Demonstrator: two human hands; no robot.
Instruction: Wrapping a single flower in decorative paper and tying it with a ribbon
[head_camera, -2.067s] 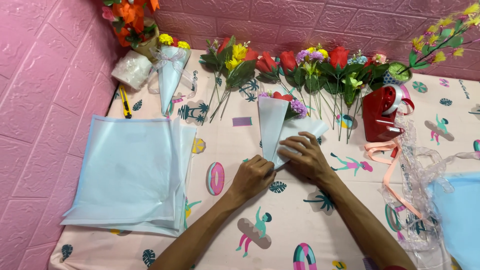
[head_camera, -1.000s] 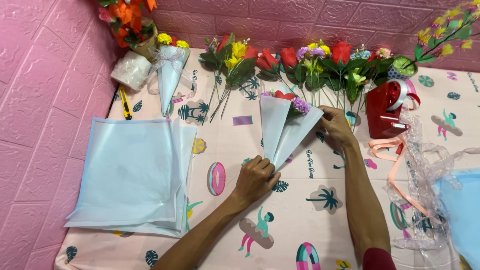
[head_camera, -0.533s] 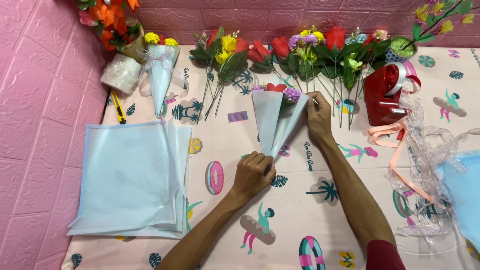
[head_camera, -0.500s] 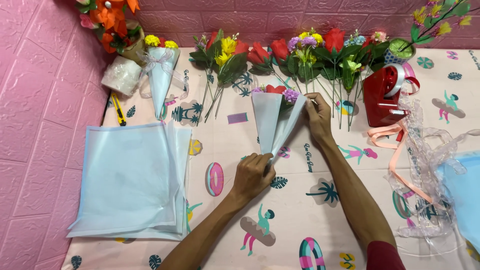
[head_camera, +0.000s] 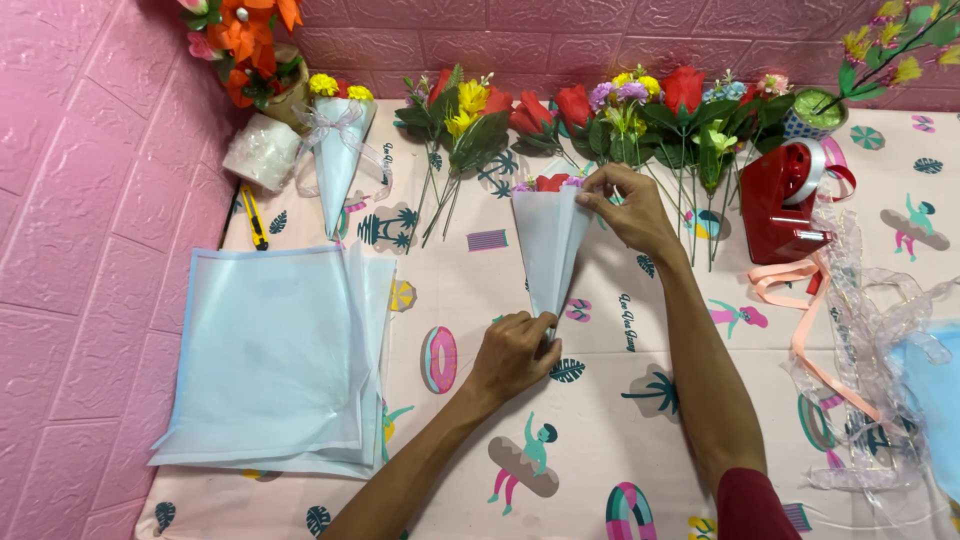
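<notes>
While the left hand (head_camera: 512, 352) pinches the paper cone's (head_camera: 548, 245) tip, the right hand (head_camera: 625, 205) grips its rim

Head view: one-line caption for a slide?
Left hand pinches the tip of a pale blue paper cone of flowers while the right hand folds its top edge.

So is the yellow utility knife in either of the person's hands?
No, the yellow utility knife lies on the table by the wall, while both hands grasp the pale blue paper cone.
</notes>
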